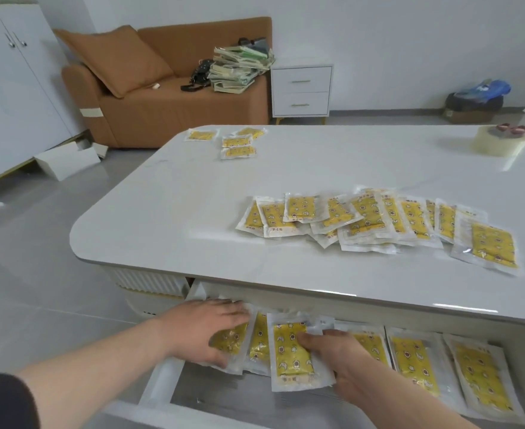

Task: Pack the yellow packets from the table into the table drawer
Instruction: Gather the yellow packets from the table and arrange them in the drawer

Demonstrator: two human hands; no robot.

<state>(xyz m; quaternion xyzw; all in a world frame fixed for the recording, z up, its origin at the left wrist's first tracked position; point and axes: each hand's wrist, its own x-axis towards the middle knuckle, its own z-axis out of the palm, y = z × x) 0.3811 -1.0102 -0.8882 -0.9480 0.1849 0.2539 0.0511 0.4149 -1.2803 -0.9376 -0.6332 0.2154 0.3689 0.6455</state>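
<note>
Packets (pixel 414 360) in drawer (pixel 162 382); rear hidden under tabletop (pixel 193 212).

The counter (pixel 193 212) held four packets (pixel 238 151) at its far corner, one tape roll (pixel 499 140), and a pile (pixel 375 221) too overlapped to count.

1. The right hand (pixel 341 357) pinches a yellow packet (pixel 289 351) by its right edge, thumb on top, inside the open drawer (pixel 159 385).
2. Just left of that grip, the left hand (pixel 205 326) lies flat on other drawer packets (pixel 259 342).
3. To the right of the grip, a row of packets (pixel 413 357) lies in the drawer.
4. Beyond the grip, a fanned pile (pixel 379 221) lies on the table (pixel 193 212).
</note>
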